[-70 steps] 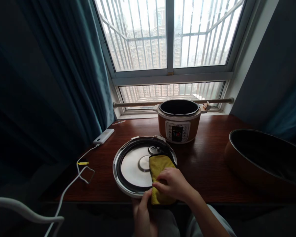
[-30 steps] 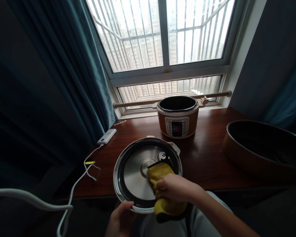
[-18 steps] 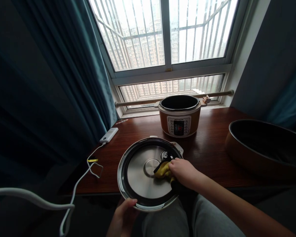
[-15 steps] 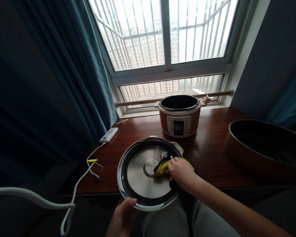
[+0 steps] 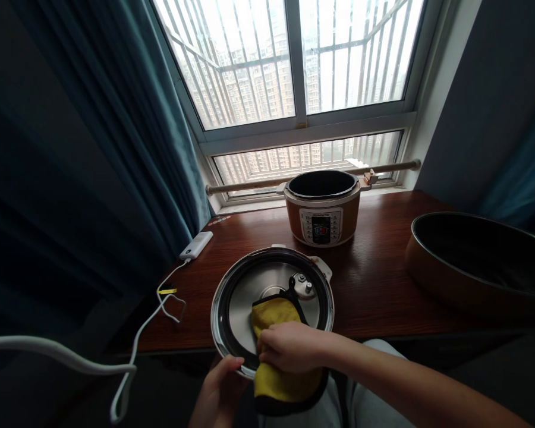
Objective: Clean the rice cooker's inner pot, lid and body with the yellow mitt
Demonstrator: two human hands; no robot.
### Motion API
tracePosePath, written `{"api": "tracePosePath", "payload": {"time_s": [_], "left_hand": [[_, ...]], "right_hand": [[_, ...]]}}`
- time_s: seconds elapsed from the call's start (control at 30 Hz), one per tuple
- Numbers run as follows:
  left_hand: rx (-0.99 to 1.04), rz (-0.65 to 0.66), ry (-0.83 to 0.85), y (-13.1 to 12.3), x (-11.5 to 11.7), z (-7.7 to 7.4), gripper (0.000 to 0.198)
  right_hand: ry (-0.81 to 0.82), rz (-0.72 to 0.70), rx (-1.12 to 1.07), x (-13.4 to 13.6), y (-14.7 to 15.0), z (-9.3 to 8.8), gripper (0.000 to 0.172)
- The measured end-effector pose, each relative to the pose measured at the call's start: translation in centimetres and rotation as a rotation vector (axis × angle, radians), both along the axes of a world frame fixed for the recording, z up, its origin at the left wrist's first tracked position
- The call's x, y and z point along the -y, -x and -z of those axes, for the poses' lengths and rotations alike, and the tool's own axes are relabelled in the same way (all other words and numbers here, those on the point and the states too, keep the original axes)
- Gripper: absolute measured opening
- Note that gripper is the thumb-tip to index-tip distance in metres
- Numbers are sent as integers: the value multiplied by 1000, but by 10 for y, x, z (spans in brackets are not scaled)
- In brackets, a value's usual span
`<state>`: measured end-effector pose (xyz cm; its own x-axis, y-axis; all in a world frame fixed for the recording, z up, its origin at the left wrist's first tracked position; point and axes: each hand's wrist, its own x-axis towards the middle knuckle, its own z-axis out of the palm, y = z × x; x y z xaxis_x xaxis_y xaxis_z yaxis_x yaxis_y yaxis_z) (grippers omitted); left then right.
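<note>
A round metal pressure cooker lid [image 5: 241, 297], its inner side up with a black sealing ring, is tilted at the table's front edge. My left hand [image 5: 220, 380] grips its lower-left rim, thumb on top and the other fingers hidden below. In my right hand [image 5: 289, 345] a yellow cloth with black edging [image 5: 276, 312] is bunched, pressed against the lower part of the lid's inner face. Part of the cloth hangs over the near rim. The valve fitting [image 5: 304, 286] shows on the lid's right side.
Behind the lid stands an orange-brown electric pressure cooker [image 5: 323, 208] with its top uncovered. A large dark pan [image 5: 477, 261] sits at the right. On the left, a white power bank [image 5: 196, 245] trails a white cable [image 5: 138, 333]. The wooden table [image 5: 378, 273] reaches the window.
My right hand has moved with the cloth from the valve side down and left to the lid's near side, uncovering the valve. My left hand keeps its hold on the rim.
</note>
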<state>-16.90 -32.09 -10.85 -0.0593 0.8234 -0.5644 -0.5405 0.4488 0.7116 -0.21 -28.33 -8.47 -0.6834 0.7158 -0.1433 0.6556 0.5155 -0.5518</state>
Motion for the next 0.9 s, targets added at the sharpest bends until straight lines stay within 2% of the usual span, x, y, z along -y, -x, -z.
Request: {"api": "tracePosePath", "payload": {"time_s": [0.13,0.27,0.43,0.5,0.57,0.7,0.77,0.83,0.9], "left_hand": [[-68,-43,11,-1,0,-2,54],[-84,-83,-12,-2,0,-3,57],[-99,-78,-39,-2,0,-1,55],[-87,-74,-41,-2,0,-1,57],[-81,-75,-34,-1,-1,-1,57],[-90,-87,-21,-1,-1,-1,55],[-91,-92,-18,-1,-1,-1,54],[-93,-93,-14,-2,-1,-1,54],[-88,-90,-14,-2,-2,-2,55]], "right_hand": [[41,61,157,-14,-18,1,34],[-22,254,199,-30,-36,9,27],[-122,436,175,-36,-34,20,24],[-156,510,126,-39,-32,14,25],[-198,602,71,-47,-32,0,30],[-415,776,-164,-66,-27,-30,33],[-423,698,-252,-71,-15,-30,30],[-275,476,-241,-69,1,-19,28],[-115,250,-190,-63,17,-2,38]]}}
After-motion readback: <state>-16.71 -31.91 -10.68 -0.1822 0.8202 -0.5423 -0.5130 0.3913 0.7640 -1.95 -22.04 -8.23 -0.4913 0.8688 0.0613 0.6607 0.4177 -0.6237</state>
